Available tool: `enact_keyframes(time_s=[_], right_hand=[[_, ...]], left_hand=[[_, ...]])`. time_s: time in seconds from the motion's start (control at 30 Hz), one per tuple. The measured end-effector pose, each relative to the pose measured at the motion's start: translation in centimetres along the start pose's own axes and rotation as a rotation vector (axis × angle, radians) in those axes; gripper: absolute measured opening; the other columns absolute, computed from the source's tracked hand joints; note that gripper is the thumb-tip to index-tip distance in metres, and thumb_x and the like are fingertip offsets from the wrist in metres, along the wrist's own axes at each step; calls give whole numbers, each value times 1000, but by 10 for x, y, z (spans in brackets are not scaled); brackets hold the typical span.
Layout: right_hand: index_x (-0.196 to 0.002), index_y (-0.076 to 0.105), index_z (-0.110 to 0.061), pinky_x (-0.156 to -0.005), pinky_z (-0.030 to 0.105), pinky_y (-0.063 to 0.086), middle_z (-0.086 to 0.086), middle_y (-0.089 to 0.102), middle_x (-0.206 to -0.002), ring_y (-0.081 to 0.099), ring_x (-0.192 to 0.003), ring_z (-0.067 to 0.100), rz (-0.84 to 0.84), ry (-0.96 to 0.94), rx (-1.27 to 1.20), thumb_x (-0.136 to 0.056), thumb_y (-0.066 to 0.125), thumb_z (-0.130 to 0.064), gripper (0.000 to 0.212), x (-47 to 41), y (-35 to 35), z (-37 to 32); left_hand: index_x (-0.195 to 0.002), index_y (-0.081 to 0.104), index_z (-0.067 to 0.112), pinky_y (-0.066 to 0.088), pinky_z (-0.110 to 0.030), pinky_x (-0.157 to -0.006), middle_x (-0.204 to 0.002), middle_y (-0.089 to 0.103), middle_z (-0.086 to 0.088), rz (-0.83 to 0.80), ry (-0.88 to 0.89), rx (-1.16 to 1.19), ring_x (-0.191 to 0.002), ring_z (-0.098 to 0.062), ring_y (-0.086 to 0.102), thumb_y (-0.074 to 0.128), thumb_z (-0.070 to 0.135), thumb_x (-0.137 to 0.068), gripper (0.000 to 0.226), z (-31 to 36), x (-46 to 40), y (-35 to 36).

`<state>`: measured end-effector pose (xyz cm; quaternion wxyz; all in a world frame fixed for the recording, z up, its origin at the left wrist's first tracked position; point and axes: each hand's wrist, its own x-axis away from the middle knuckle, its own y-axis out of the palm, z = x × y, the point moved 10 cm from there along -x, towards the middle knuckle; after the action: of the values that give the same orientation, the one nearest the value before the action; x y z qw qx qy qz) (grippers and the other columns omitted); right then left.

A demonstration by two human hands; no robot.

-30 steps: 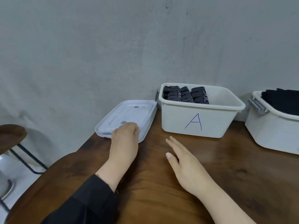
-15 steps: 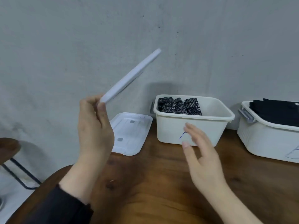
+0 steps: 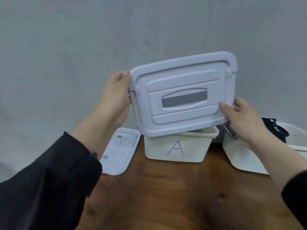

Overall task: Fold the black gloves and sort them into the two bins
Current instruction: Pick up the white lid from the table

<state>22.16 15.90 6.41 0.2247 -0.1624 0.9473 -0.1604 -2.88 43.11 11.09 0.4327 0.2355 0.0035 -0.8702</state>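
Note:
A white lid (image 3: 181, 95) with a grey handle recess hangs tilted just above the white bin marked A (image 3: 176, 146), hiding the bin's contents. My left hand (image 3: 116, 92) grips the lid's left edge and my right hand (image 3: 237, 115) grips its lower right corner. A second white bin (image 3: 245, 155) stands at the right, with black gloves (image 3: 274, 130) showing over its rim behind my right wrist.
Another white lid (image 3: 119, 151) lies flat on the brown wooden table (image 3: 166, 196), left of bin A, partly over the table's edge. A grey wall rises directly behind the bins. A grey latch (image 3: 230, 130) sticks out of the right bin's near side.
My left hand has swung the lid from up at the left to over bin A. My right hand has risen and taken hold of the lid's right corner.

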Motion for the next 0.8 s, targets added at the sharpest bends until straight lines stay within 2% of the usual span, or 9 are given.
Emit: enact_keyframes(time_s=[0.13,0.23,0.37,0.43,0.47,0.53,0.63,0.7,0.8], right_hand=[[-121,58,-30,-95,46,56,-12,68,-113,67,-105,15,33,38,-139,-101,57,-44,24,-7,1,1],[-118,57,-22,-83,40,61,-2,69,-115,68,-105,21,-13,158,-288,-105,53,-31,16,-12,11,8],[-129,56,-15,-65,29,60,4,65,-119,67,-99,22,-118,206,-162,-105,54,-25,26,-20,22,18],[-122,62,-13,-46,20,48,4,67,-96,63,-74,18,-155,196,24,-104,56,-30,25,-21,21,23],[-114,66,-10,-43,21,42,4,65,-84,56,-63,18,-168,204,93,-103,58,-31,25,-23,20,28],[-104,70,-4,-53,27,40,8,59,-74,50,-59,19,-193,250,182,-99,63,-35,32,-26,20,43],[-97,69,7,-65,33,42,13,56,-69,49,-60,23,-218,289,255,-94,68,-37,44,-26,24,63],[-86,67,5,-63,31,40,13,53,-64,48,-58,24,-233,288,346,-94,68,-36,42,-28,27,68],[-65,50,-8,-54,30,32,7,46,-59,44,-56,21,-219,230,539,-97,63,-34,44,-39,29,63]], left_hand=[[-124,61,17,60,-36,-84,-111,72,0,-45,-65,-56,-98,-18,71,51,33,-103,28,-21,-25,7],[-133,58,17,61,-35,-76,-109,70,-2,-186,-178,-231,-86,-21,71,58,25,-100,34,-59,-21,24],[-109,68,1,44,-31,-52,-80,56,-12,-150,-231,-349,-51,-17,45,61,15,-94,22,-89,-16,25],[-97,65,-7,33,-25,-44,-74,50,-12,-117,-241,-443,-42,-16,36,60,16,-90,24,-94,-18,20],[-88,64,-3,29,-24,-43,-72,49,-12,-122,-235,-506,-39,-15,34,60,17,-89,21,-95,-18,20],[-75,56,8,25,-25,-43,-67,51,-13,-150,-244,-636,-40,-15,33,58,20,-86,17,-101,-17,18],[-69,50,11,25,-25,-48,-62,52,-11,-172,-268,-771,-46,-17,30,57,22,-83,19,-113,-16,17],[-66,45,11,28,-27,-54,-61,43,-8,-172,-252,-880,-50,-20,28,57,23,-82,23,-117,-19,19],[-61,41,11,26,-26,-52,-54,33,-2,-203,-195,-1087,-50,-20,29,57,23,-85,32,-122,-22,24]])
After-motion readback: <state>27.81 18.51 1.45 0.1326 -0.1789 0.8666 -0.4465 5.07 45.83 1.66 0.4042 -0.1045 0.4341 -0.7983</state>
